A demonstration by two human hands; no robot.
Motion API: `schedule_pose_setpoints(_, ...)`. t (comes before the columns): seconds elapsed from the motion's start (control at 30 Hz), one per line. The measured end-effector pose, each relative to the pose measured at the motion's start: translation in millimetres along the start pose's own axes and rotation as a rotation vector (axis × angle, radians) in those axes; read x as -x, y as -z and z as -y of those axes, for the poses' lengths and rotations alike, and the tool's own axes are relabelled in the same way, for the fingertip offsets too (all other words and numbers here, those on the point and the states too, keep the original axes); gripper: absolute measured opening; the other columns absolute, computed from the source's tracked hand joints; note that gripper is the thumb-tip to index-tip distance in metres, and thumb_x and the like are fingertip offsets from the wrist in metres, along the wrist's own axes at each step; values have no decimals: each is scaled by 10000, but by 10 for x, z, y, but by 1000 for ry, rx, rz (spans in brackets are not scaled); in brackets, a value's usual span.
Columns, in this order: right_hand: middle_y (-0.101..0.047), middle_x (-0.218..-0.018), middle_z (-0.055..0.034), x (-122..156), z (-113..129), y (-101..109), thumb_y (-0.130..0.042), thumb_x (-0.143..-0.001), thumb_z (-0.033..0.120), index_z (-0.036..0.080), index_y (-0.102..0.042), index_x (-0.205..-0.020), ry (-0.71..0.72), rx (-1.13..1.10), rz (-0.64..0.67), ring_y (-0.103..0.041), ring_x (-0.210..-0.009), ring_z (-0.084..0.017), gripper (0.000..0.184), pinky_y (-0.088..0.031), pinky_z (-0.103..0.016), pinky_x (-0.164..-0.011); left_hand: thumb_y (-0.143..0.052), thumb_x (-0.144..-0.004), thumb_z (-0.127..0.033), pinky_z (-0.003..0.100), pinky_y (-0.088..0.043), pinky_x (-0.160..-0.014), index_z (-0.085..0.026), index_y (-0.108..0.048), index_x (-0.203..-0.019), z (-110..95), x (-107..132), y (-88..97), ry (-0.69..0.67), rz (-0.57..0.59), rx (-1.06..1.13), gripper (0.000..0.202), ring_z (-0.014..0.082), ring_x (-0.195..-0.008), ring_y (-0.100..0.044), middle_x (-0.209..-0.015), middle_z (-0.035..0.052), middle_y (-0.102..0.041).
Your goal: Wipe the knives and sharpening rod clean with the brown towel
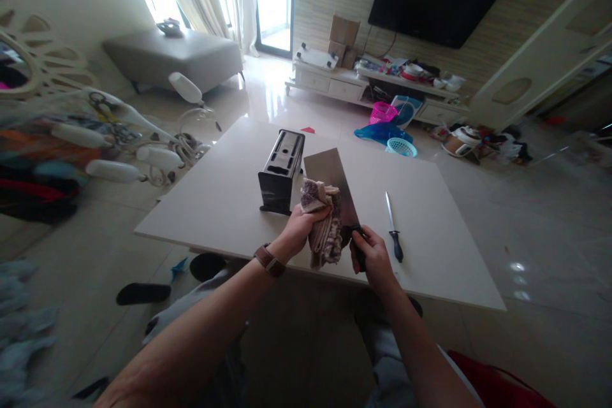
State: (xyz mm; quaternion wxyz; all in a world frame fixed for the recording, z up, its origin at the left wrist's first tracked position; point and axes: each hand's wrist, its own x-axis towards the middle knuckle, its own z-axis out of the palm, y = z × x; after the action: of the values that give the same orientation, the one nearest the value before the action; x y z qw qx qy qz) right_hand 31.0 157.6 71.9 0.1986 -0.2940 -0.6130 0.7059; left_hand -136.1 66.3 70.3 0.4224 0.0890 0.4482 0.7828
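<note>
My right hand [374,256] grips the black handle of a cleaver [329,169], its broad blade tilted up and away over the table. Bunched in my left hand [306,224] is a folded brown-and-white cloth [327,236], which lies against the lower left side of the blade and hides part of it. A black knife block [282,172] with slots in its metallic top stands upright just beyond my left hand. To the right of the cleaver, a honing steel [393,229] with a black handle lies on the table.
The white table [210,204] spans the area before me, its near edge under my forearms. Past it on the floor are a pink basket [382,112], a blue bag [375,132] and a light-blue basket [401,147]. A white lamp [186,88] stands at the left.
</note>
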Motion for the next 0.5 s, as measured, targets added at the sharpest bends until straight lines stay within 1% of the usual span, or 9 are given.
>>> schedule_pose_setpoints(0.17,-526,-554,83,-31,98,115,-736,-861,520,202,-572,-807,-9,7,25,-414,-303,-55,362,-257,-186,-290,-952,-590,-289,337,-552,-852,-142,-792,-961,-74,-2,35,-19,56,-58,430,213,-861,-713,-965,77,-790)
schedule_pose_setpoints(0.33,-524,-532,77,-21,153,258,-739,-862,512,178,-630,-857,-19,35,6,-400,-292,-50,351,-231,-183,-295,-966,-554,-268,375,-548,-905,-128,-803,-948,-187,6,54,4,60,-100,449,233,-863,-718,-953,91,-792)
schedule_pose_setpoints(0.43,-520,-538,80,6,126,272,-746,-852,522,181,-626,-858,-14,14,-20,-392,-294,-49,362,-241,-181,-290,-963,-561,-264,378,-548,-905,-130,-801,-957,-213,12,63,16,57,-74,448,227,-849,-716,-948,91,-790)
schedule_pose_setpoints(0.5,-516,-542,85,20,86,229,-741,-856,527,189,-616,-868,-7,-10,-35,-390,-296,-49,361,-245,-178,-286,-957,-579,-273,372,-548,-895,-137,-793,-983,-194,16,67,42,70,-43,457,225,-858,-717,-969,93,-788)
